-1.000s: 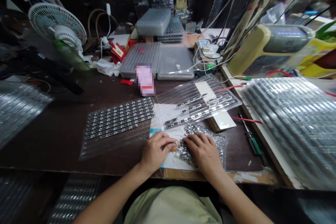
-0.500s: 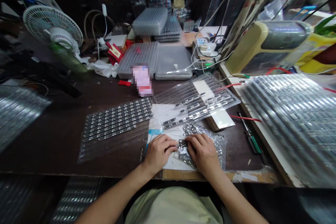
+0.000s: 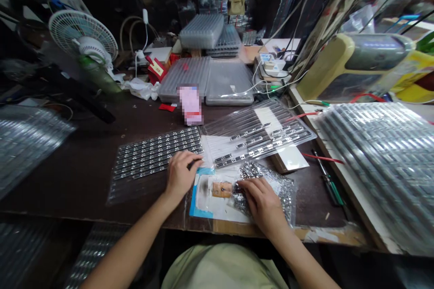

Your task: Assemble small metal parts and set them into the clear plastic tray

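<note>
My left hand (image 3: 181,171) is closed in a pinch on a small dark part (image 3: 194,164) that looks like a connector. It is over the right end of a clear ribbed tray (image 3: 132,187) holding rows of black-and-silver connectors (image 3: 159,151). My right hand (image 3: 262,201) rests against a clear bag of shiny metal pieces (image 3: 286,192), fingertips drawn together; what they grip is too small to make out. Just left of those fingertips, a small wooden block (image 3: 222,190) lies on a white-and-blue sheet (image 3: 201,211). Behind the bag is a second ribbed tray (image 3: 244,119), partly filled with connectors.
A screwdriver (image 3: 327,180) lies by the raised white ledge at right, where ribbed trays (image 3: 383,158) are stacked. More trays (image 3: 30,140) stand at left. A white box (image 3: 291,158) sits under the second tray. A fan (image 3: 84,40) and closed clear cases (image 3: 228,81) are at the back.
My left hand has moved left and away from the bag, now carrying a small dark part. This uncovers the wooden block. My right hand stays at the bag, and the view has shifted slightly.
</note>
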`<state>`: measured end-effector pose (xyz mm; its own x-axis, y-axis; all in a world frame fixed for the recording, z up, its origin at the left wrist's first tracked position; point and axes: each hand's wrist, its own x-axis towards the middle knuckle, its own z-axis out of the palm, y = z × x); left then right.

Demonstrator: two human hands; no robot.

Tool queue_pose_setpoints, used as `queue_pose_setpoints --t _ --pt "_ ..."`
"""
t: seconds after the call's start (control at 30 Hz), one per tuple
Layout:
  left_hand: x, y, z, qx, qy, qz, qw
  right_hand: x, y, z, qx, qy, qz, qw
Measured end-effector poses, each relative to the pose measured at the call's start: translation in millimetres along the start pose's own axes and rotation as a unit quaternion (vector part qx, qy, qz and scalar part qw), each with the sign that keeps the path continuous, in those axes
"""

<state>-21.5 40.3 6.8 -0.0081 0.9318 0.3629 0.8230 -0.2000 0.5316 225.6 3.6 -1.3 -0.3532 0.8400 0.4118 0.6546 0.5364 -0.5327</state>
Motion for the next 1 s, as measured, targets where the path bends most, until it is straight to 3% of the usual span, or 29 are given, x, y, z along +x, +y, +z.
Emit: queue_pose_setpoints --t 0.1,0.2,0.33,0.63,0.73,0.8,1.0 --pt "6.6 -27.9 -10.2 0.094 0.018 -0.019 0.995 0.7 -7.6 11.4 0.024 -0.014 0.028 0.999" --pt "-1.7 -44.7 -15.9 0.127 0.024 -0.021 0.991 3.8 -13.8 23.6 0.001 -0.015 0.047 0.999" --pt "-15.2 -55.9 -25.2 0.154 0.038 -0.022 0.987 8.8 -18.0 32.0 -0.015 -0.014 0.041 0.999" --pt "-26.3 -74.6 -60.0 0.189 0.009 0.003 0.982 8.3 -17.7 35.1 -0.023 -0.021 0.024 0.999" --pt "-19.7 -65.3 -60.3 0.180 0.019 0.011 0.983 8.6 -18.5 35.8 -0.035 -0.007 0.015 0.999" --pt "-8.9 -48.8 -49.8 0.151 0.024 0.023 0.988 9.0 -19.3 36.4 -0.040 -0.002 0.007 0.999" --pt "29.3 18.5 11.7 0.045 -0.089 0.088 0.991 8.8 -21.4 37.5 -0.059 -0.005 0.001 0.998"
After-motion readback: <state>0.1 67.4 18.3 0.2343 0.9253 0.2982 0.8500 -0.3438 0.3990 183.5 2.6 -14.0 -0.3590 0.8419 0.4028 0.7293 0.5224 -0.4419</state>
